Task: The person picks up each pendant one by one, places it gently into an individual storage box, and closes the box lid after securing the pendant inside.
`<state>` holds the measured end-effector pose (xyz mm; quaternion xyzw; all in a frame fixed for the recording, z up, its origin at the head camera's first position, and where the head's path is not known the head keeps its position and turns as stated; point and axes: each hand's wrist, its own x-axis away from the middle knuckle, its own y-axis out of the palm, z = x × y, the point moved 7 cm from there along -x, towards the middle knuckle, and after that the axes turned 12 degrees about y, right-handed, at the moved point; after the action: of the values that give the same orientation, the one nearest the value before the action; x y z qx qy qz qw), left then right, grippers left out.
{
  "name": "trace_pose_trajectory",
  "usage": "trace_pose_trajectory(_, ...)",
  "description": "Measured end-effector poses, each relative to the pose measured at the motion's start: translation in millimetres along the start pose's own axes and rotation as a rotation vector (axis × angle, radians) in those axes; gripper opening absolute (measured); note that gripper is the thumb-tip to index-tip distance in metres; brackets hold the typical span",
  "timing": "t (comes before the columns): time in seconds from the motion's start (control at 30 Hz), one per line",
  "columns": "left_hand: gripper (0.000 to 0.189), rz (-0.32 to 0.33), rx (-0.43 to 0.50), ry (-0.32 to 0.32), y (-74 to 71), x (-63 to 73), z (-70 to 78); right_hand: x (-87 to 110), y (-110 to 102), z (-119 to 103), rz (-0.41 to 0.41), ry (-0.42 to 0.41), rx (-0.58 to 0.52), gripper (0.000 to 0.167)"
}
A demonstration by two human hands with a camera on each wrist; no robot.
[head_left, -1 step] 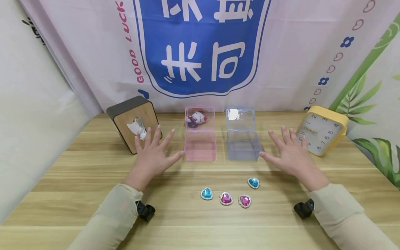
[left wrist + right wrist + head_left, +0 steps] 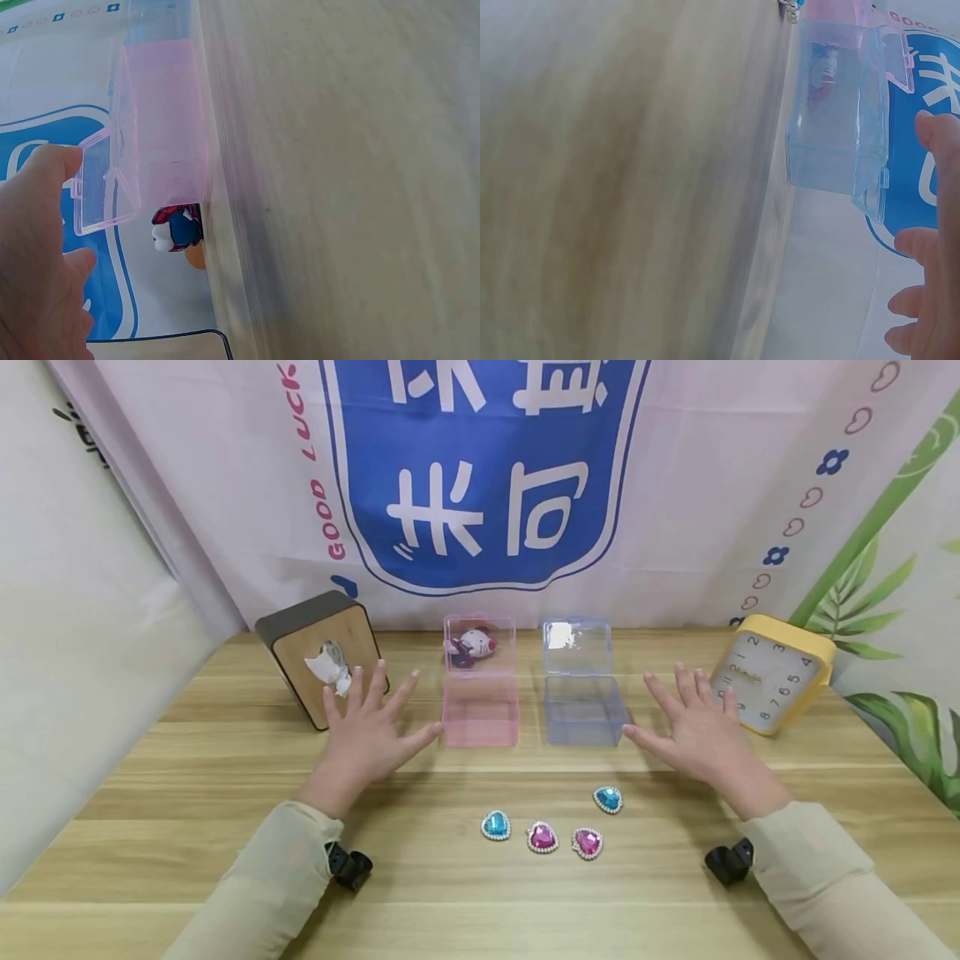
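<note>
My left hand (image 2: 366,727) is spread with straight fingers, its thumb tip right beside a pink clear plastic box (image 2: 481,727). On the other side my right hand (image 2: 699,727) is spread likewise, thumb tip by the corner of a blue clear plastic box (image 2: 583,718). Neither hand holds anything. Both boxes have their lids raised at the back. In front of them lie heart-shaped gems with pearly rims: a blue gem (image 2: 496,825), a pink gem (image 2: 542,837), a second pink gem (image 2: 587,842) and another blue gem (image 2: 608,799).
A wooden-faced tissue box (image 2: 322,660) stands behind my left fingers. A yellow clock (image 2: 780,672) leans behind my right fingers. Behind the pink lid sits a small cartoon cat figure (image 2: 474,645). A printed cloth (image 2: 675,527) hangs along the table's back edge.
</note>
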<state>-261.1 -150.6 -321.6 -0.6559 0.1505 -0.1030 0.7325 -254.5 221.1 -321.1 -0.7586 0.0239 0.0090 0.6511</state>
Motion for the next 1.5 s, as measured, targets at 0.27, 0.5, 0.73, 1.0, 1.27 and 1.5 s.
trace_pose_trajectory(0.27, 0.092, 0.012, 0.003, 0.002, -2.7, 1.4, -0.3, 0.1, -2, -3, 0.018, -0.008, -0.004, 0.087)
trace_pose_trajectory(0.5, 0.08, 0.062, 0.071, 0.017, -9.4, -0.4, 2.3, 3.0, -10, -10, 0.037, -0.034, -0.011, 0.086)
trace_pose_trajectory(0.73, 0.077, 0.106, 0.249, 0.047, -10.0, -1.8, 5.4, 10.7, -16, -34, 0.038, -0.093, -0.067, 0.086)
trace_pose_trajectory(1.0, 0.07, 0.22, 0.611, 0.078, -6.1, -4.3, 10.2, 25.1, -19, -69, 0.073, -0.188, -0.149, 0.082)
trace_pose_trajectory(1.27, 0.065, 0.302, 0.877, 0.02, 6.8, -10.5, 16.3, 39.3, -10, -98, 0.061, -0.278, -0.22, 0.077)
trace_pose_trajectory(1.5, 0.057, 0.414, 1.138, -0.04, 17.6, -15.7, 19.9, 52.8, 0, -125, -0.025, -0.342, -0.27, 0.076)
